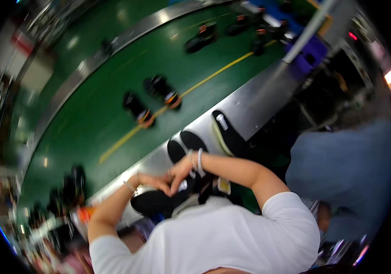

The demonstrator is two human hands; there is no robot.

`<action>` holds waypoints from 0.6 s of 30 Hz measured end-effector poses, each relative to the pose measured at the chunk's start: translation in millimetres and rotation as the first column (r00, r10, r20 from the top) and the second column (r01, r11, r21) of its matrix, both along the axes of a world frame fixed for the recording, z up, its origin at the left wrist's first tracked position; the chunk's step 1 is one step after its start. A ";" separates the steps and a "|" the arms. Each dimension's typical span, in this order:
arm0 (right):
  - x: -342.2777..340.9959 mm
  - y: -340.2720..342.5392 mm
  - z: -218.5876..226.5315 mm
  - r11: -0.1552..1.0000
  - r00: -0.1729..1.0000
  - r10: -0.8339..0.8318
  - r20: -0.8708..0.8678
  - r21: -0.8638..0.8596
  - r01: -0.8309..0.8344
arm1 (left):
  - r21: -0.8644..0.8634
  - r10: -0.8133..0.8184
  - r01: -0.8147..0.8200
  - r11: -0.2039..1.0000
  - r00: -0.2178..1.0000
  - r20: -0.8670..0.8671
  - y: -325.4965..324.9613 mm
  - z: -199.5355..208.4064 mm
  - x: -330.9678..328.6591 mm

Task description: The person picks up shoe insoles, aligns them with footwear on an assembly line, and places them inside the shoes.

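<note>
My left hand and my right hand meet in front of my chest, fingertips close together. Their fingers are drawn in as in a pinch; blur hides what is between them. Just below lies a black, insole-shaped piece, partly covered by another dark piece with a white label. Beyond my hands, two black insole-shaped pieces rest on the metal ledge. To their right is a black insole with a white label and a pale edge.
Past the ledge runs a green conveyor belt with a yellow line. Black shoes stand on it, with several more farther off. A person in blue is close on my right. A purple bin stands at the far right.
</note>
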State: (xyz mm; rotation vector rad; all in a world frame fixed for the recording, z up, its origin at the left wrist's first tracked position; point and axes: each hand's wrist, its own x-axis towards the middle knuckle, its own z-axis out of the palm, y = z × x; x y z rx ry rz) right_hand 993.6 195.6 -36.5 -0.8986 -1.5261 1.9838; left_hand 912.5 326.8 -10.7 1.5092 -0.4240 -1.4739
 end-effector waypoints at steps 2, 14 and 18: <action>-28.2 -19.6 -58.1 0.989 0.996 -0.086 -0.022 -0.124 0.083 | -0.195 -0.030 -0.005 0.981 0.984 -0.178 1.2 -72.2 -18.7; -148.0 -101.9 -117.3 0.809 0.792 -0.562 0.240 -0.043 0.587 | 0.116 0.168 -0.143 0.983 0.951 -0.258 17.0 -107.0 -70.9; -215.0 -108.7 -134.9 0.679 0.613 -0.730 0.302 0.215 0.702 | 0.117 0.185 -0.196 0.974 0.978 0.094 37.7 -122.0 -126.6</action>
